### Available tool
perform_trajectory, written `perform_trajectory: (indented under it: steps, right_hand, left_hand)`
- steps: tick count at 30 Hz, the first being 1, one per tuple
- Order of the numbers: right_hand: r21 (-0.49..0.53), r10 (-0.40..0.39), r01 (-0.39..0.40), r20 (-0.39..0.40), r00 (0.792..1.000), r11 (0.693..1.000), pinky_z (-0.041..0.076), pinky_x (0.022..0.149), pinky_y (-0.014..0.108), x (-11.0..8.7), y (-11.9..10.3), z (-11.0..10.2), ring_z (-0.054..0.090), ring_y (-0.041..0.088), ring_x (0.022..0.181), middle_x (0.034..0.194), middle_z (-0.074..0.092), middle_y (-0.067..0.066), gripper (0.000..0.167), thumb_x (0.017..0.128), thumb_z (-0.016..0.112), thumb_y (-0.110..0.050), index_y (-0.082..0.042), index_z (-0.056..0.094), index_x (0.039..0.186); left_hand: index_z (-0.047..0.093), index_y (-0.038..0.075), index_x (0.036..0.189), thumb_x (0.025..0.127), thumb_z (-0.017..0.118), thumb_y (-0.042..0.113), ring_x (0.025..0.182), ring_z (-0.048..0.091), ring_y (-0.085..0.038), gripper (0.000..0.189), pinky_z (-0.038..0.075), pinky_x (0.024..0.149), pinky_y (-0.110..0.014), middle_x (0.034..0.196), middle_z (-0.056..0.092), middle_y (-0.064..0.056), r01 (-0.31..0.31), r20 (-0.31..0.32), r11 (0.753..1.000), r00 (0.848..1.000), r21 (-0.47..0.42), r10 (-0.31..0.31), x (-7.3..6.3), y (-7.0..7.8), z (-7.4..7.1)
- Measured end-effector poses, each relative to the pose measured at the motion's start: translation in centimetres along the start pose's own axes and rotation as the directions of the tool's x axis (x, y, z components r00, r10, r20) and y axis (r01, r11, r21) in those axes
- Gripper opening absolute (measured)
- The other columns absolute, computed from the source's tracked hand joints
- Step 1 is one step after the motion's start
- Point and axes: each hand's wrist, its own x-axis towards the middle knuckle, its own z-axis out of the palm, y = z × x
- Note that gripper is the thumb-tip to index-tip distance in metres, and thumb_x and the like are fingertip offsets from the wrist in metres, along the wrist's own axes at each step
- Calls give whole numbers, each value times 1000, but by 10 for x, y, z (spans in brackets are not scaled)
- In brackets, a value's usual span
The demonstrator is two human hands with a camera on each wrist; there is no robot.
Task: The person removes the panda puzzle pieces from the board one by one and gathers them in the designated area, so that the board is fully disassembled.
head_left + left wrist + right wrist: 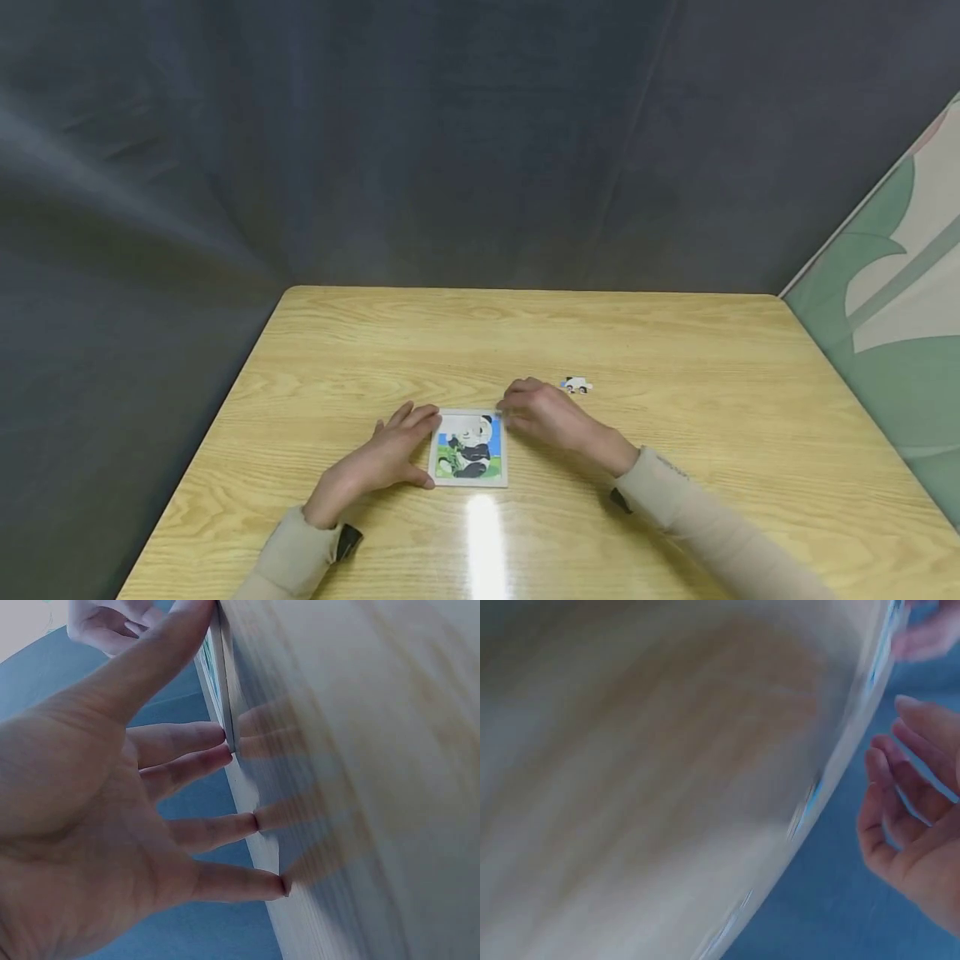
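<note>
A small square jigsaw puzzle (470,448) with a panda picture lies on the table in a pale frame. Its upper left part shows a bare pale patch. My left hand (390,454) is spread along the left side, thumb at the near corner and fingertips at the far one; in the left wrist view the hand (97,817) has straight fingers, several tips against the tabletop. By the far right corner is my right hand (546,412), its fingers loosely bent and nothing seen between them in the right wrist view. Behind it lies a loose puzzle piece (576,385), white, black and blue.
The wood-grain table (360,333) has a glossy top with a bright light reflection in front of the puzzle. Dark cloth (480,150) hangs behind and to the left. A green and white patterned panel (892,308) borders the right side.
</note>
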Motion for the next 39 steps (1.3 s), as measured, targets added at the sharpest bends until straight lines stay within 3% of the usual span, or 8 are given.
perform_trajectory:
  steps: [4,12,15,21,26,34,39]
  right_hand:
    - [-32,58,-56,59,997,998,53,82,32,9,-17,12,62,19,93,102,68,6,26,82,76,-11,-3,72,106]
    - [-177,200,-191,35,979,965,52,70,38,15,-46,21,59,23,84,96,67,9,30,75,81,-8,-1,72,103]
    - [-162,259,-249,46,965,955,52,67,37,20,-51,21,57,23,79,92,66,11,32,73,82,-6,1,71,102]
    - [-80,301,-294,87,950,952,47,62,31,23,-53,20,52,19,73,85,65,8,26,70,83,-4,-1,72,93]
    - [-164,356,-338,93,930,927,42,54,31,20,-56,20,46,21,75,89,58,7,27,72,83,-10,-3,73,96]
    - [-115,408,-396,107,907,911,46,63,39,20,-58,19,50,25,86,103,58,10,35,75,82,-11,-2,70,106]
    - [-76,425,-418,125,897,905,47,66,40,21,-55,17,49,25,86,101,58,11,36,74,83,-9,1,68,105]
  left_hand:
    - [39,1,146,73,83,27,142,13,-46,89,16,98,-78,155,29,-13,0,-2,1000,1000,-1,0,0,2,0]
    - [40,0,145,71,83,27,141,16,-48,90,16,97,-79,154,30,-14,0,-17,1000,1000,7,1,-1,2,-2]
    - [40,0,144,71,83,27,140,16,-49,90,16,96,-80,153,30,-15,-4,-22,1000,1000,3,4,-1,2,-2]
    - [40,0,144,72,83,27,140,17,-49,88,18,95,-80,153,31,-15,-4,-19,1000,1000,7,4,-2,4,-2]
    - [41,0,144,71,84,27,140,18,-49,88,18,95,-80,152,32,-15,-11,-21,1000,1000,10,11,-1,5,-2]
    - [42,0,143,70,84,27,139,18,-49,89,18,95,-81,152,33,-15,-13,-29,1000,1000,14,13,0,3,-1]
    - [41,-1,143,71,84,27,139,19,-50,88,19,93,-81,152,33,-15,-26,-26,1000,999,12,26,0,3,-1]
